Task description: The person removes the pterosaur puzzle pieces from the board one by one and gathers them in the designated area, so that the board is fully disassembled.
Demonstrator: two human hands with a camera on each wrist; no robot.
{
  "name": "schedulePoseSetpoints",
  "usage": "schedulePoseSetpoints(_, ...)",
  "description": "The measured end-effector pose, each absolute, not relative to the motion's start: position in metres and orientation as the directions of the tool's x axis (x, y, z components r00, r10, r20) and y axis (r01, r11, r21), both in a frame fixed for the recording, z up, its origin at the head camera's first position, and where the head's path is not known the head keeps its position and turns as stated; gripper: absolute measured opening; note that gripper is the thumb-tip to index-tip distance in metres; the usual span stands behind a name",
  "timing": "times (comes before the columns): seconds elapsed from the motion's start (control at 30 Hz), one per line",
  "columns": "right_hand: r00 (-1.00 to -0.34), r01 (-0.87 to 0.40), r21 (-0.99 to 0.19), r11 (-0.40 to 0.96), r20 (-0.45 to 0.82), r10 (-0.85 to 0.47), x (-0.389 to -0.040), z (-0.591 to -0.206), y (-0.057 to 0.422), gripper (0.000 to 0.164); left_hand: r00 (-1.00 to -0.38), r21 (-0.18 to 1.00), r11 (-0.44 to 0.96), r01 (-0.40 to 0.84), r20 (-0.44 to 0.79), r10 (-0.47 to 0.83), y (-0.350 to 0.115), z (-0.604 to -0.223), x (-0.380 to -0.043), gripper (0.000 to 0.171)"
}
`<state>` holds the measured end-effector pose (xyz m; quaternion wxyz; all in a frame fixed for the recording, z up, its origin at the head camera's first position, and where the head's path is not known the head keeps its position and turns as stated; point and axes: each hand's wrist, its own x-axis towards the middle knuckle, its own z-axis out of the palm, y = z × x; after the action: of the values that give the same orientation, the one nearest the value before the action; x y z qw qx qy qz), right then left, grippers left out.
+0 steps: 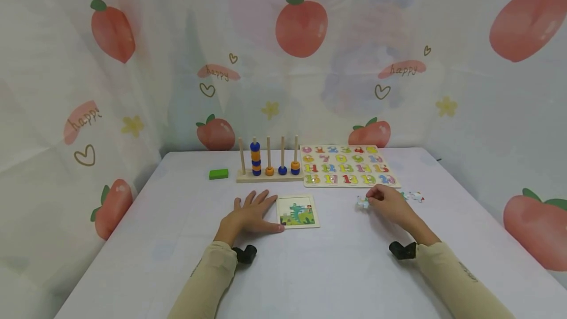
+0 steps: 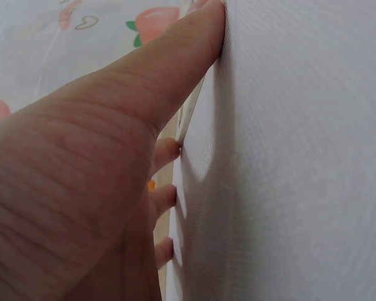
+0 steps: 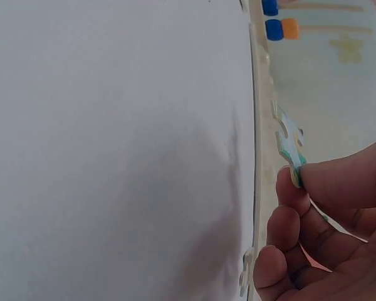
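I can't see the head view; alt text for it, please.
A person's right hand pinches a jigsaw piece over a white table while the left hand rests against the left side of a small framed puzzle. Behind are a bead stacker, a green block and a number board.

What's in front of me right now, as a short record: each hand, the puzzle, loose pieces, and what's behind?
Left hand: fingers spread, thumb at the near left corner of the puzzle frame
Right hand: pinches a jigsaw piece
Puzzle frame: flat on the table, showing a green creature
Loose pieces: beyond the right hand, partly hidden by it; count unclear
Behind: bead stand with five pegs, leftmost bare; number board; green block left of the stand
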<state>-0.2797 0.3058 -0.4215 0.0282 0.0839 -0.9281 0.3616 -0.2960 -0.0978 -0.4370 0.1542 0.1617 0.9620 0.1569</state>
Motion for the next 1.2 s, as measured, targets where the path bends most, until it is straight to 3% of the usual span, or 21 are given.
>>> schedulePoseSetpoints(1.2, -0.993, -0.061, -0.599, 0.799, 0.121, 0.015, -0.272, -0.427, 0.363, 0.017, -0.905, 0.343, 0.900, 0.268, -0.231, 0.357, -0.097, -0.433, -0.292, 0.100)
